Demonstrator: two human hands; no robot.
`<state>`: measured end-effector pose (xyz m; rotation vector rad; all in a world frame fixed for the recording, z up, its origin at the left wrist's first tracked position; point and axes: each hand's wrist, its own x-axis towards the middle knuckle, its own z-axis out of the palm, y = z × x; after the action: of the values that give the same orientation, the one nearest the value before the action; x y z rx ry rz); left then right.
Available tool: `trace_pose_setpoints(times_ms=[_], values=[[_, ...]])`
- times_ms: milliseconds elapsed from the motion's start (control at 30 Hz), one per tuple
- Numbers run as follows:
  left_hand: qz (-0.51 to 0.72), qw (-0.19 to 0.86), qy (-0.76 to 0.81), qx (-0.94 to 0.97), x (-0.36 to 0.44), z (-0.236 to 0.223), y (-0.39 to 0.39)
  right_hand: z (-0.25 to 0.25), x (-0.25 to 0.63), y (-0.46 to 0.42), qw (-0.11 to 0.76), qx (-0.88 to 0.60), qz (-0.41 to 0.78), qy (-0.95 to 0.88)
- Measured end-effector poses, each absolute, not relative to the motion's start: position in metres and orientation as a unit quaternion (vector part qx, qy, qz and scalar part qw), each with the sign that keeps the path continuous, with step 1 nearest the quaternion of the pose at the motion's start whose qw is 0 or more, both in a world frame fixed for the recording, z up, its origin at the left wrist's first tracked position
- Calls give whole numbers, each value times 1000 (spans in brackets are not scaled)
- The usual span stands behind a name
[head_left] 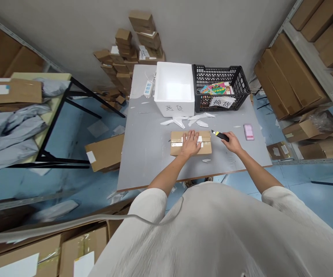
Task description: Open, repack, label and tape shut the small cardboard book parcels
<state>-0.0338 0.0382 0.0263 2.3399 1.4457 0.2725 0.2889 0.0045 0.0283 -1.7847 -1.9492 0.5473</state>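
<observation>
While the left hand (191, 144) rests spread on the carton (206, 147), gripping nothing, the right hand (231, 142) is wrapped round a cutter (222, 135) beyond the carton's right end; its long side runs across the table (143, 154). Whether the blade (213, 132) touches, I can't tell.

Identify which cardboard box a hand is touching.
The taped cardboard box on the grey table, beneath the left hand. Neither hand touches the others, like the stacked cardboard boxes behind the table; the right hand holds a utility knife.
</observation>
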Motion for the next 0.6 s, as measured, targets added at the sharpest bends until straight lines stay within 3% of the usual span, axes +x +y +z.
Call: trace_pose_setpoints(times_ms=[300, 600], values=[[93, 185, 548, 811, -81, 35, 30, 16, 278, -9, 254, -647, 232, -680], [83, 239, 605, 755, -156, 15, -3, 5, 232, -21, 316, -627, 391, -596]])
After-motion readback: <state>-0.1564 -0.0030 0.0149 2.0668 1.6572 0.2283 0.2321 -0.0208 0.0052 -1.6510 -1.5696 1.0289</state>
